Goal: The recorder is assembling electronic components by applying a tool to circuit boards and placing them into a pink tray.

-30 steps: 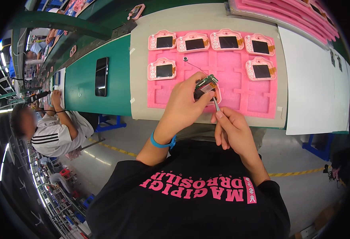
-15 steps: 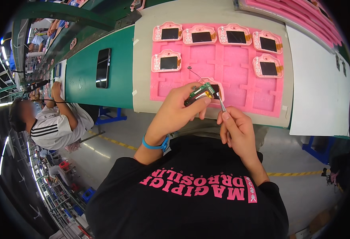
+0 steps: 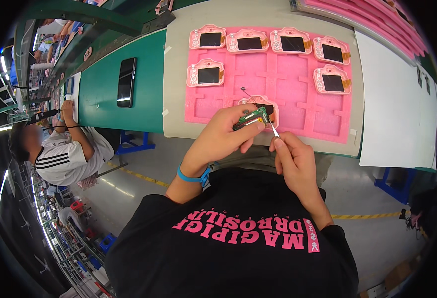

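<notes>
Pink tray [image 3: 290, 92]: lies on the worktop [image 3: 96, 104] and is the landmark for every place below.
Circuit board [image 3: 252, 117]: green, tilted, held above the tray's near part, slightly left of its middle; it sits a little nearer the person than one second ago.
Left hand [image 3: 222, 131]: closed on the board, thumb along the near side, fingers behind; the hand has drawn back from the tray's middle.
Right hand [image 3: 296, 156]: thumb and fingers pinched round the tweezers [image 3: 275, 131], just off the tray's near edge; the remaining fingers curl in.
Tweezer tip: at the board's right end, whereas half a second ago it was over the near shell's screen; whether it grips anything, I cannot tell.
Near shell [image 3: 276, 110]: pink, in the tray's near part, partly behind the board; more of it shows than one second ago.
Wired part [image 3: 243, 89]: small and dark, over the tray beyond the board, closer to it than one second ago.
Other shells [image 3: 291, 40]: six along the tray's far part, unchanged.
Phone [image 3: 126, 82]: left of the tray, unmoved.
</notes>
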Motion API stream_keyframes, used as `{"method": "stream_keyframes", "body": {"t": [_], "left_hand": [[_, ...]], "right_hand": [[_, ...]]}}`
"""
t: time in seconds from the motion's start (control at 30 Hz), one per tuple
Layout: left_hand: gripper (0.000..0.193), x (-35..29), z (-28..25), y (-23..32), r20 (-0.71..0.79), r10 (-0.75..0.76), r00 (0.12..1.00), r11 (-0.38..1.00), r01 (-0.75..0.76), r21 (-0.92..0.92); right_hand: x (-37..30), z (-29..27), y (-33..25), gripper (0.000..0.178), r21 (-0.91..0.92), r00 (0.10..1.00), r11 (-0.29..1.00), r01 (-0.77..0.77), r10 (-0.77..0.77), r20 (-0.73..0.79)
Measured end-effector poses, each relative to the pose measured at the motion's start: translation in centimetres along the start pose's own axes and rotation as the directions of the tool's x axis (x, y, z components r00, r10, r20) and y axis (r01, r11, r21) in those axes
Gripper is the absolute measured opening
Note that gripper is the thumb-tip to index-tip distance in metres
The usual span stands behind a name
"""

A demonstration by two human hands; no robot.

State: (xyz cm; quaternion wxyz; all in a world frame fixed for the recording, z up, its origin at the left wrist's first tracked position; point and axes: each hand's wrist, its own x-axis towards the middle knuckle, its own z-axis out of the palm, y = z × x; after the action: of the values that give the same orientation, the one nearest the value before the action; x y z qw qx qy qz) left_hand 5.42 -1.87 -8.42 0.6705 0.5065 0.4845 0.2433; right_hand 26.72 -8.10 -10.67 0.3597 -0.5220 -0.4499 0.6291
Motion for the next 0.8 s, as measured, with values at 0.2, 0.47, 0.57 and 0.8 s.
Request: {"method": "stream_keyframes", "body": {"t": [0.2, 0.47, 0.57, 0.8], "left_hand": [[0.015, 0.0, -0.1, -0.4, 0.016, 0.004, 1.000, 1.000, -0.004, 0.025], [0.016, 0.1, 0.1, -0.5, -0.004, 0.040, 0.999, 0.999, -0.040, 0.018], [0.019, 0.0, -0.5, 0.4, 0.032, -0.030, 0.999, 0.996, 0.027, 0.086], [0.027, 0.0, 0.5, 0.5, -0.144, 0.007, 0.989, 0.999, -0.001, 0.041]], "right_hand": [[0.0, -0.1, -0.1, 0.017, -0.048, 1.000, 0.999, 0.018, -0.018, -0.004], [-0.1, -0.4, 0.4, 0.022, -0.133, 0.997, 0.988, 0.080, -0.082, -0.007], [-0.3, -0.8, -0.1, 0.018, -0.080, 1.000, 0.997, 0.012, -0.011, 0.018], [-0.6, -1.2, 0.5, 0.018, -0.015, 0.999, 1.000, -0.024, 0.025, 0.038]]}}
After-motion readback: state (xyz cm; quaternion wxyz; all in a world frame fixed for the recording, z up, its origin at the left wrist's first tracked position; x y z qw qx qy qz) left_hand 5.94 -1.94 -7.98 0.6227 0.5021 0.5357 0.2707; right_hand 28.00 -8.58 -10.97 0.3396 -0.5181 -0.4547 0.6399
